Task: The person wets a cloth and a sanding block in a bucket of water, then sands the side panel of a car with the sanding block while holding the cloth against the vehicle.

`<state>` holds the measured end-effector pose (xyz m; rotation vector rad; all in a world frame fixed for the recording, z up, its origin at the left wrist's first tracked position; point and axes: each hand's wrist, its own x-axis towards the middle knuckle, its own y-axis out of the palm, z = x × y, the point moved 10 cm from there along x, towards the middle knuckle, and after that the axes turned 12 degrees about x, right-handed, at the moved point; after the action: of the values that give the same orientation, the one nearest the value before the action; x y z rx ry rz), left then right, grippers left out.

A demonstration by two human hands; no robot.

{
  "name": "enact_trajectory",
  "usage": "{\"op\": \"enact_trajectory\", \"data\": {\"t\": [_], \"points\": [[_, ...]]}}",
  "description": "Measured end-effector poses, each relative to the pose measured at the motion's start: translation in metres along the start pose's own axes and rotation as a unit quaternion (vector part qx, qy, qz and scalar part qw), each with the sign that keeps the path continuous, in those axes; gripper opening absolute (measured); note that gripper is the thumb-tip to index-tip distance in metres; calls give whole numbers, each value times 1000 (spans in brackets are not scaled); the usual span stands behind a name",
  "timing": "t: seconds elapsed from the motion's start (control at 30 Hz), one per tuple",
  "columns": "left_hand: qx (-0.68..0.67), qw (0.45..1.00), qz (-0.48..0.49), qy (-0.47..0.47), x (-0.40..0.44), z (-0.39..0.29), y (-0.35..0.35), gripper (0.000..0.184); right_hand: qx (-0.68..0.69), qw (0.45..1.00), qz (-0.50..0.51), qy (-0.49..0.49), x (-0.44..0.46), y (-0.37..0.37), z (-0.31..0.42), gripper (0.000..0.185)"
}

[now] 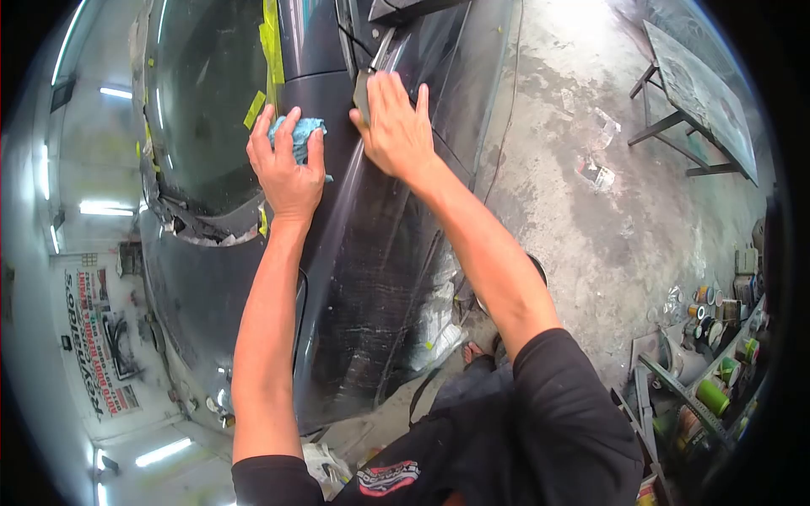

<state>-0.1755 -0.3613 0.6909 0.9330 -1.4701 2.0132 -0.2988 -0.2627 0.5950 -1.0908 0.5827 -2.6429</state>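
My left hand [289, 173] has its fingers curled around a crumpled blue cloth [297, 137], over the dark car body beside the windshield. My right hand [395, 126] lies with straight fingers over a flat grey-brown sanding pad [363, 94] and presses it to the upper edge of the fender. Most of the pad is hidden under the fingers, and its grit does not show. The dark car fender [350, 278] below both hands has a dull, scuffed, streaked side.
Yellow-green masking tape [270, 42] runs along the windshield [207, 93]. A side mirror [409, 8] juts out at the top. On the right are a metal-legged table [704, 93] and a rack with several paint cans [713, 396]. A printed banner [97, 341] hangs at left.
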Motion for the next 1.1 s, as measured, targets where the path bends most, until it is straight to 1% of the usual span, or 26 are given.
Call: {"op": "enact_trajectory", "data": {"t": [0.1, 0.13, 0.17, 0.23, 0.3, 0.33, 0.43, 0.5, 0.57, 0.63, 0.73, 0.77, 0.83, 0.9, 0.93, 0.97, 1.0, 1.03, 1.1], "points": [[10, 1000, -5, -3, 1, -1, 0, 42, 32, 998, -44, 44, -11, 8, 6, 68], [12, 1000, -6, -2, 1, -1, 0, 42, 40, 998, -23, 38, -22, 13, 13, 74], [15, 1000, -6, -2, 3, -2, 0, 42, 72, 997, -16, 26, -39, 11, 20, 74], [15, 1000, -7, -6, 3, -1, 0, 42, 50, 998, 9, -21, -45, 6, 23, 70], [15, 1000, -1, -6, 3, -1, 0, 42, 30, 999, -16, -16, -19, 3, 6, 70], [21, 1000, 2, -6, 4, -2, 0, 43, 32, 999, -7, 3, -2, 3, 1, 73], [21, 1000, -3, -12, 2, 1, 2, 45, 57, 997, -26, 37, -15, 11, 10, 74], [17, 1000, 2, -7, 5, 0, 3, 46, 83, 996, 6, 11, -45, 11, 28, 77], [16, 1000, 5, -6, 2, 2, 3, 47, 24, 999, 15, -40, -41, 8, 21, 77], [18, 1000, -2, -4, 2, 4, 4, 48, 16, 1000, -11, -10, -9, 6, -1, 77], [22, 1000, 3, -7, 2, 5, 5, 48, 33, 999, -31, 18, -9, 13, 3, 77], [21, 1000, 2, -5, 3, 4, 5, 48, 48, 998, -38, 19, -25, 11, 13, 77], [20, 1000, 3, -3, 3, 4, 4, 47, 89, 996, 4, 10, -51, 12, 28, 74], [13, 1000, 6, -13, 4, 4, 4, 47, 58, 998, 2, -21, -36, 7, 16, 72], [8, 1000, 9, -18, 3, 4, 4, 47, 35, 999, -18, -18, -21, 7, 4, 70], [10, 1000, 14, -16, 0, 2, 3, 46, 67, 998, -21, -1, -2, 3, -6, 70], [12, 1000, 12, -14, 2, 3, 3, 46, 140, 987, 4, 75, 13, -5, -19, 66], [14, 1000, 9, -12, 3, 4, 3, 46, 212, 965, 30, 150, 23, -11, -31, 63], [4, 1000, 5, -28, 4, 6, 4, 45, 341, 923, -31, 177, 21, -52, -40, 54]]}}
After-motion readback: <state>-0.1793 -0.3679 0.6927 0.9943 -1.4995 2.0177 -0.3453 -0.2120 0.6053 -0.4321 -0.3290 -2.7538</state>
